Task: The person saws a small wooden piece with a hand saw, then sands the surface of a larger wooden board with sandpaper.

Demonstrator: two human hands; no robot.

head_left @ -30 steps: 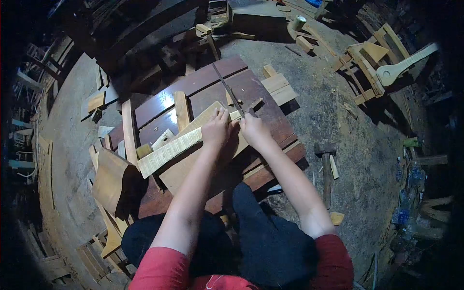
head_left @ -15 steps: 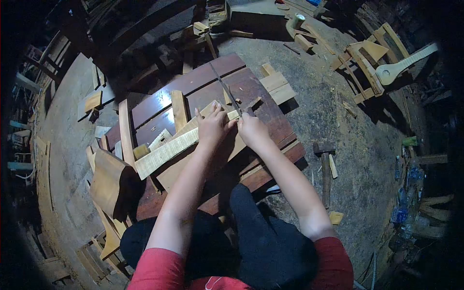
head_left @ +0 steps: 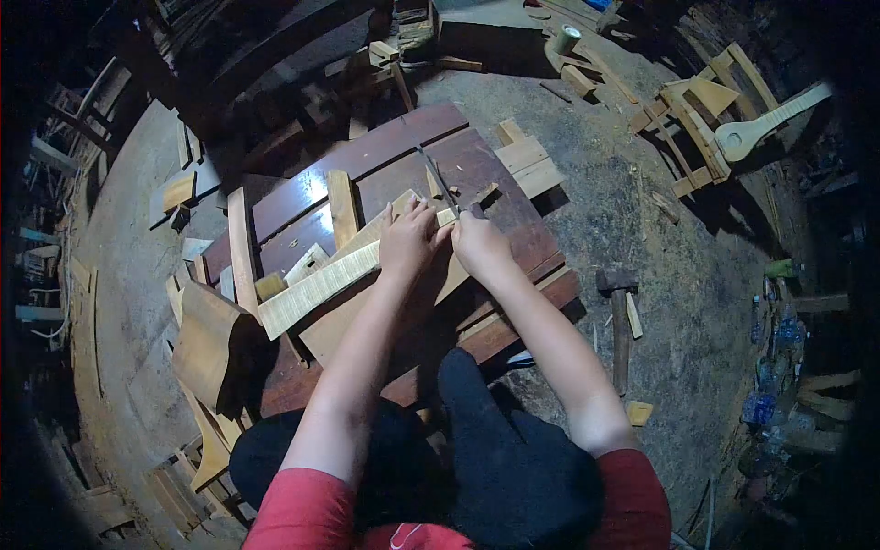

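Observation:
My left hand (head_left: 408, 240) presses down on a long pale wooden strip (head_left: 316, 287) that lies slanted across a dark red-brown board (head_left: 367, 160) on the floor. My right hand (head_left: 478, 246) is closed on the handle end of a thin saw (head_left: 439, 181), whose blade runs up and away from the strip's right end. The two hands are close together, almost touching. Other pale wood pieces (head_left: 343, 207) lie on the board around the strip.
A hammer (head_left: 620, 321) lies on the dirt floor to the right. Offcuts (head_left: 527, 166) sit by the board's far right corner. A curved wooden part (head_left: 203, 341) lies at the left, a small wooden frame (head_left: 697, 128) and a pale instrument-neck shape (head_left: 770, 119) at the upper right.
The saw blade has slid back toward me, showing less length beyond the strip. My left hand's fingers spread half a second ago and have closed down on the strip again.

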